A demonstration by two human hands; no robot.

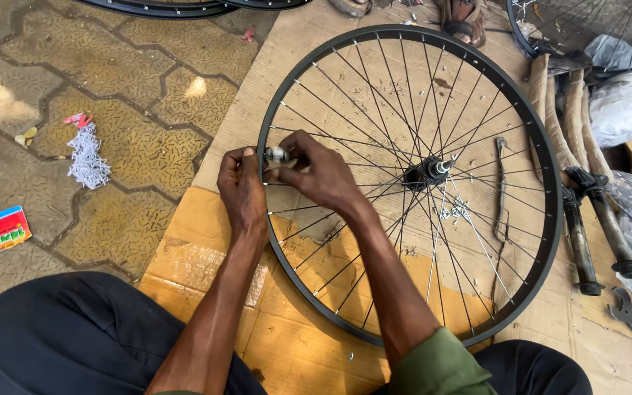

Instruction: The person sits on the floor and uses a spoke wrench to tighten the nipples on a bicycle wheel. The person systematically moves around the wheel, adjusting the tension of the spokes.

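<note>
While the bicycle wheel lies flat on sheets of cardboard in the middle of the frame, both hands meet at its left rim. The left hand has its grip pressed around the black rim from outside. The right hand reaches across the spokes, its grip pinching a small silver tool against the rim. A hub sits at the wheel's centre. Right of the wheel lie two dark handlebar grips and a wrench. On the paving at lower left rests a small red and blue packet.
</note>
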